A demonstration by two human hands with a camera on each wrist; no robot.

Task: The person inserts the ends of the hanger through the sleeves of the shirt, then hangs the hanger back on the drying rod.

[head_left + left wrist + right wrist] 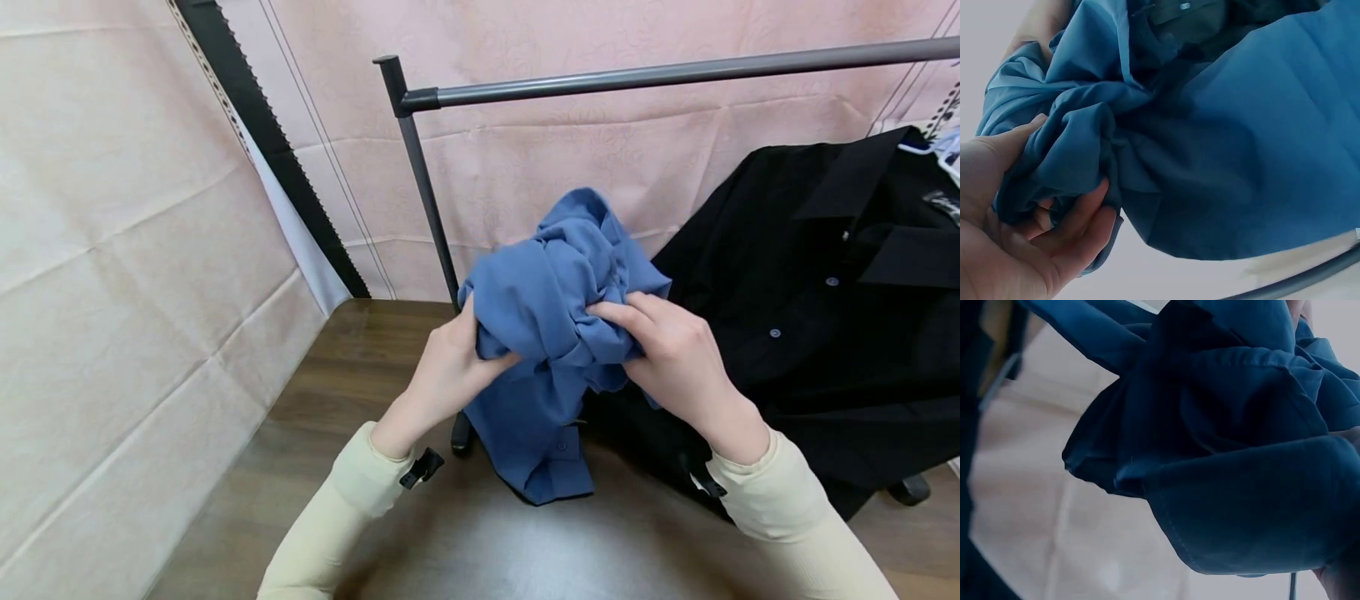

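Note:
A bunched blue shirt [551,292] is held up between both hands in the head view, with a buttoned cuff [561,467] hanging below. On its left side the left hand [450,358] grips the cloth, thumb towards me. The right hand [678,354] grips gathered folds on the other side. Close up in the left wrist view, the left hand's fingers [1088,231] curl round a twisted roll of the blue fabric. The right wrist view is filled mostly by draped shirt cloth [1254,506], which hides most of the right hand.
A dark metal clothes rack [600,82] stands behind the shirt, its upright post on the left. On the right hangs a black shirt [810,317] on a white hanger [948,158]. Below lies a brown wooden tabletop [330,400]; pale pink cloth [525,179] covers the wall.

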